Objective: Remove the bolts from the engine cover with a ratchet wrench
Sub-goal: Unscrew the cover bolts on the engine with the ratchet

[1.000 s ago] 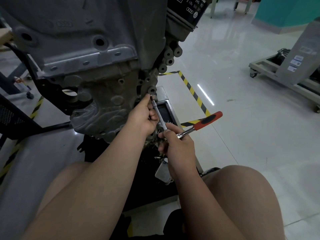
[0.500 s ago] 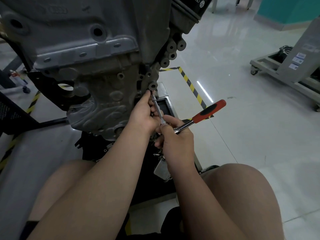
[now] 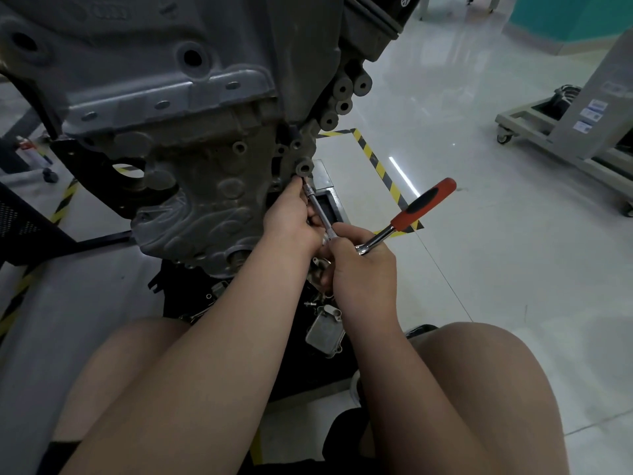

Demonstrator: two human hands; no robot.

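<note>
My left hand (image 3: pixel 291 219) holds the bar (image 3: pixel 317 209) at the engine cover (image 3: pixel 205 200) edge; right hand (image 3: pixel 361 272) grips the ratchet wrench (image 3: pixel 423 207), pointing right over open floor (image 3: pixel 496 252).

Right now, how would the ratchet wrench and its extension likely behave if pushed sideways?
The ratchet wrench looks like rigid steel, probably heavy for its size. Its orange grip likely resists slipping. The thin extension bar could tilt sideways; the left hand grips it.
</note>
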